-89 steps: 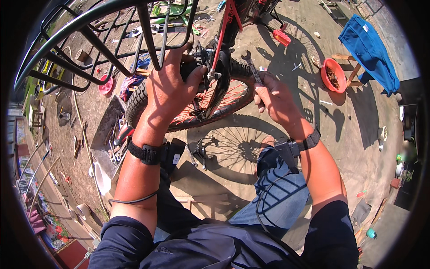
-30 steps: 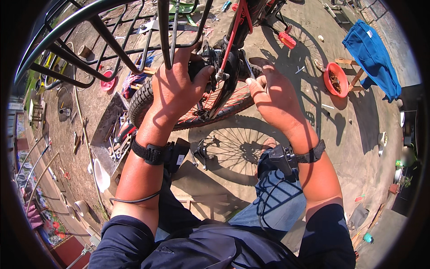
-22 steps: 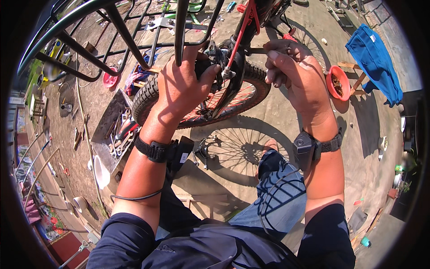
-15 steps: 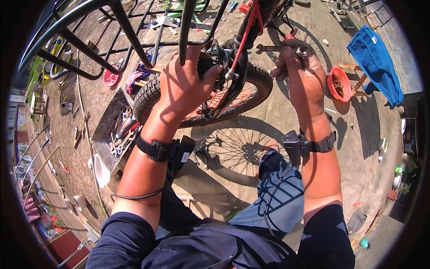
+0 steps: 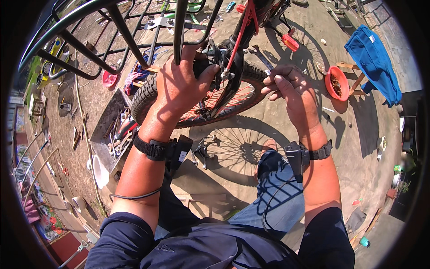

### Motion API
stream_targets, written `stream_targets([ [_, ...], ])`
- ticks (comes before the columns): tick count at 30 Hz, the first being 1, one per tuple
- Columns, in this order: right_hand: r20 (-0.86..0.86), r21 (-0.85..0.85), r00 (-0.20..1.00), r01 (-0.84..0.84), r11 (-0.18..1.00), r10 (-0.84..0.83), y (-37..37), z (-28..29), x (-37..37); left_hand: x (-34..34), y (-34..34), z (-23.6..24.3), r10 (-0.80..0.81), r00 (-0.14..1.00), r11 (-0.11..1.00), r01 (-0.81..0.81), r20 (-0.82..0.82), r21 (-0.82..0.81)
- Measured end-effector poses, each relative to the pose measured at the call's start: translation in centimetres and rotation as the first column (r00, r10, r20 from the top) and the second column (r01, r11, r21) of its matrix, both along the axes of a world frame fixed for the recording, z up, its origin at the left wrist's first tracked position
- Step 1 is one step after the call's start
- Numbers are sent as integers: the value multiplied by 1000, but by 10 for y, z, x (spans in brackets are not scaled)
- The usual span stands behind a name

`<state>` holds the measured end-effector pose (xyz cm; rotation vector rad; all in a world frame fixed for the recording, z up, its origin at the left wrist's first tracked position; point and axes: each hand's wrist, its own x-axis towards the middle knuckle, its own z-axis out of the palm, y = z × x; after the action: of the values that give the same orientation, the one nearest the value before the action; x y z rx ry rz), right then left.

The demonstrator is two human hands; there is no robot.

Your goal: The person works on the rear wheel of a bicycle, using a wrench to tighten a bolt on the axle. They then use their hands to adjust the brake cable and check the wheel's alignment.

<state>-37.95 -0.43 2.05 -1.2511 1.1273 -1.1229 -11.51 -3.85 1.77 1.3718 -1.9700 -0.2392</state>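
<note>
Left hand (image 5: 179, 87) clenched on the brake caliper (image 5: 210, 56) above the knobby tyre (image 5: 150, 92). Right hand (image 5: 291, 89) grasps a spanner (image 5: 262, 56), its grip just clear of the tyre's right edge, open ground beyond.

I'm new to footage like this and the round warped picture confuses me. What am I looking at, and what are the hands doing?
There is no machine here: a person wears a wide fisheye camera on the head, looking down at their own bare hands, so straight edges bend. The left hand grips the black brake part above the knobbly black bicycle tyre with red spokes. The right hand holds a slim grey metal spanner. On the dirt ground lie a grey tray of tools, a red bowl and a blue cloth. A black wire basket fills the upper left.
</note>
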Motion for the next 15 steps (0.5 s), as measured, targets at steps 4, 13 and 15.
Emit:
stream_targets([
  [4,-161,-3,986,36,999,-36,4,-9,6,2,-3,-3,-20,1000,990,19,-6,-140],
  [13,-462,-270,880,-20,963,-111,2,-39,3,0,-2,-2,4,1000,990,-3,10,-144],
  [15,-502,-335,853,-41,941,-141,0,-41,2,-1,-2,-2,2,1000,991,-1,11,-133],
])
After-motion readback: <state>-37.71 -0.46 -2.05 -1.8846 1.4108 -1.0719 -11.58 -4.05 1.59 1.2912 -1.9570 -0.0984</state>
